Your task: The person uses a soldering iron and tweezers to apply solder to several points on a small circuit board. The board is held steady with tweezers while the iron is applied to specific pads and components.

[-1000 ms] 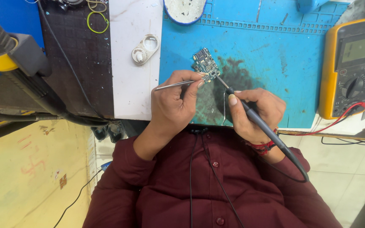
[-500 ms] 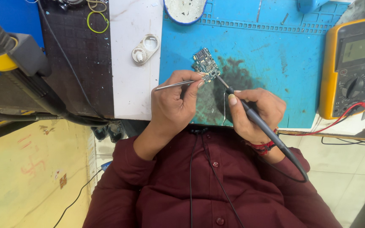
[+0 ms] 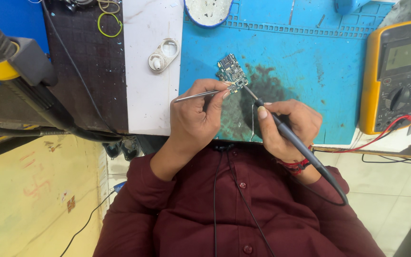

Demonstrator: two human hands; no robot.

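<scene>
A small dark circuit board [image 3: 231, 72] lies on a blue work mat [image 3: 305, 62]. My left hand [image 3: 198, 114] grips thin metal tweezers [image 3: 197, 96] whose tips rest against the board's near edge. My right hand [image 3: 288, 124] holds a black soldering iron [image 3: 281, 127] like a pen, its fine tip touching the board's lower right corner. The iron's cable runs back over my dark red sleeve. A scorched dark patch marks the mat just right of the board.
A yellow multimeter [image 3: 395, 76] with a red lead sits at the right. A white oval metal part [image 3: 163, 54] lies on a white strip, a round blue-rimmed dish [image 3: 208, 10] at the top. A black-and-yellow hot-air handle [image 3: 20, 71] and hose lie at left.
</scene>
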